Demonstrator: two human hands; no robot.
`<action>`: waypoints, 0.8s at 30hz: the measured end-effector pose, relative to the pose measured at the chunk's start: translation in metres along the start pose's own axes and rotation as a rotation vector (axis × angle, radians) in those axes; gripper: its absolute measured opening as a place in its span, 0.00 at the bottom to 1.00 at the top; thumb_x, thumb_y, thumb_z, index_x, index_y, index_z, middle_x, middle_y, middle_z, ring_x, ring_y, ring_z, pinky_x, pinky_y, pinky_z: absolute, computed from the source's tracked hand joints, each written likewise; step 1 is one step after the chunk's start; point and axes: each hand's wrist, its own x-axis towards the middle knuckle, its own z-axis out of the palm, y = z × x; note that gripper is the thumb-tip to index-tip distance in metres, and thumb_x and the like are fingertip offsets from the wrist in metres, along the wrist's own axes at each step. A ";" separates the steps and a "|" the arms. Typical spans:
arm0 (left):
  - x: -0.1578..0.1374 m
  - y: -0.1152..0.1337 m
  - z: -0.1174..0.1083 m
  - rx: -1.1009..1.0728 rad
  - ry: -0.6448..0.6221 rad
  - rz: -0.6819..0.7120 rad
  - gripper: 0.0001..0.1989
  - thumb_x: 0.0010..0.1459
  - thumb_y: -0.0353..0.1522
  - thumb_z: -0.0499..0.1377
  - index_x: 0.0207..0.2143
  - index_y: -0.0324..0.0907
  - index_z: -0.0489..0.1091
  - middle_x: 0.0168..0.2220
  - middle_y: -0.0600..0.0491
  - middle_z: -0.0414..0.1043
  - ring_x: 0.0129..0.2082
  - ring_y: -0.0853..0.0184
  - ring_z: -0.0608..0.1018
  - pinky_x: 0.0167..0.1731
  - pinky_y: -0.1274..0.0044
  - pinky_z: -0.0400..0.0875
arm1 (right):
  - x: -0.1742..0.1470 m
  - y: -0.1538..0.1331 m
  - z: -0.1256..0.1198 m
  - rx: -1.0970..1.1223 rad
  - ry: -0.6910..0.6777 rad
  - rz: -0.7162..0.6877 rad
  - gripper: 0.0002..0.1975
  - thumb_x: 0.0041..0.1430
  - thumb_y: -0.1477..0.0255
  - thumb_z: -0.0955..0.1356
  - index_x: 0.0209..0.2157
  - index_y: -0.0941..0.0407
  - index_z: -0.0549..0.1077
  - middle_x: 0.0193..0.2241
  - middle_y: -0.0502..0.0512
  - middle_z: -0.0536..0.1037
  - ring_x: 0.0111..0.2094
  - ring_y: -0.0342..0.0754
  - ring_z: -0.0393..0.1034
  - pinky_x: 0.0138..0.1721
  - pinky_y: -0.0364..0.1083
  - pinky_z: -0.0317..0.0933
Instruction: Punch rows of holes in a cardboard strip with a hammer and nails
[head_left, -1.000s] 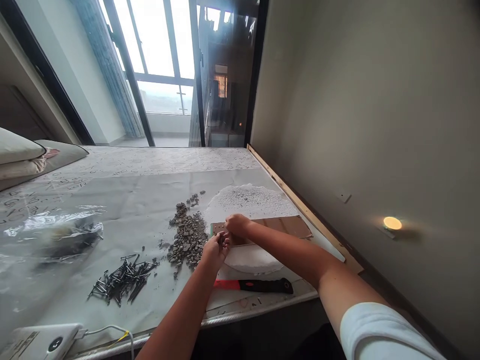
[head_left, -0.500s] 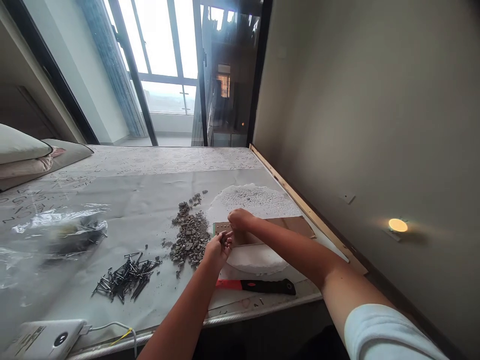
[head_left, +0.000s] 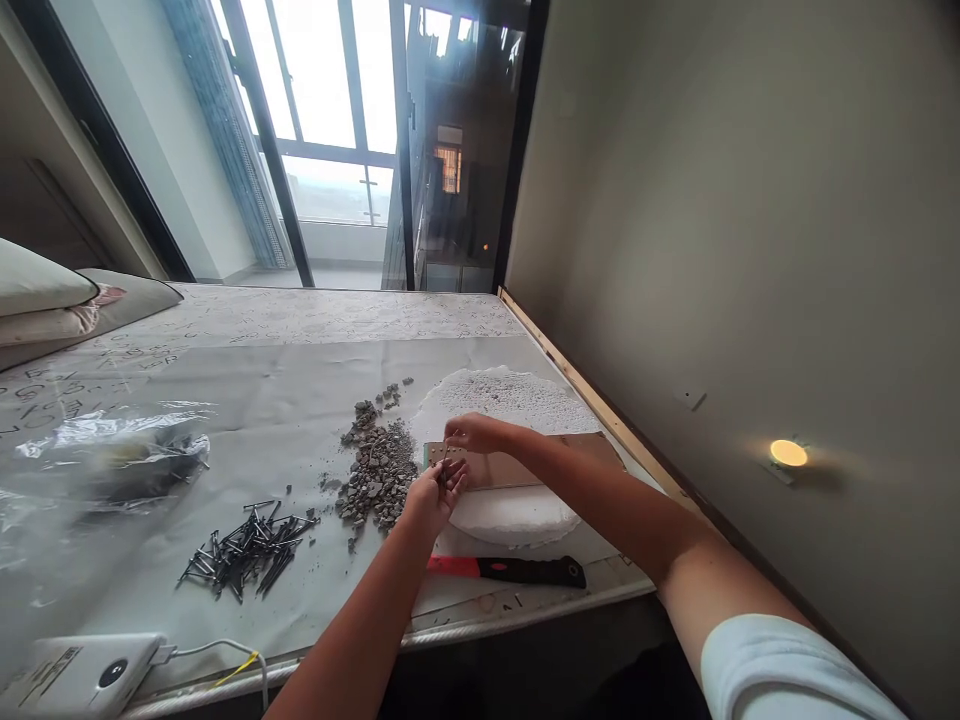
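My left hand (head_left: 435, 492) is half curled, palm up, around small dark pieces that look like nails, though they are mostly hidden by the fingers. Just above it, my right hand (head_left: 474, 433) pinches a thin nail that points down toward the left end of a brown board (head_left: 517, 468). Small dots in rows show on that end of the board. Beneath the board lies a white foam slab (head_left: 510, 515) with a rough, crumbly rim. A heap of grey gravel (head_left: 375, 470) sits beside my left hand.
Loose black nails (head_left: 251, 548) lie in a pile at the left. A tool with a red and black handle (head_left: 529, 571) rests near the front edge. Clear plastic bag (head_left: 116, 455), white power bank with cable (head_left: 94, 672) and wooden rail (head_left: 585, 385) along the wall surround the work.
My right hand has shifted slightly left and its fingers now show more openly over the board's end. My left hand has opened a little. The view has moved slightly.
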 end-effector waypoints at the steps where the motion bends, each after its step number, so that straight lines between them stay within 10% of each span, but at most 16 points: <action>1: 0.000 0.000 -0.001 0.004 -0.015 -0.001 0.08 0.60 0.23 0.47 0.34 0.36 0.65 0.24 0.48 0.73 0.23 0.69 0.76 0.23 0.80 0.71 | -0.001 -0.003 0.002 0.008 -0.033 -0.020 0.08 0.58 0.71 0.66 0.36 0.59 0.76 0.34 0.53 0.79 0.32 0.42 0.70 0.29 0.37 0.56; 7: 0.002 0.005 -0.007 0.021 -0.152 -0.016 0.08 0.61 0.24 0.47 0.31 0.37 0.64 0.22 0.53 0.68 0.12 0.78 0.62 0.10 0.85 0.53 | 0.000 0.000 0.007 -0.175 0.032 -0.044 0.13 0.62 0.69 0.62 0.44 0.58 0.75 0.40 0.55 0.79 0.38 0.43 0.71 0.35 0.38 0.59; 24: 0.013 0.005 -0.012 -0.090 -0.168 -0.033 0.07 0.60 0.23 0.48 0.33 0.37 0.64 0.20 0.57 0.57 0.15 0.77 0.60 0.14 0.85 0.54 | 0.011 0.002 0.046 -0.600 -0.111 -0.146 0.11 0.57 0.80 0.63 0.35 0.62 0.77 0.38 0.66 0.78 0.39 0.53 0.74 0.36 0.45 0.66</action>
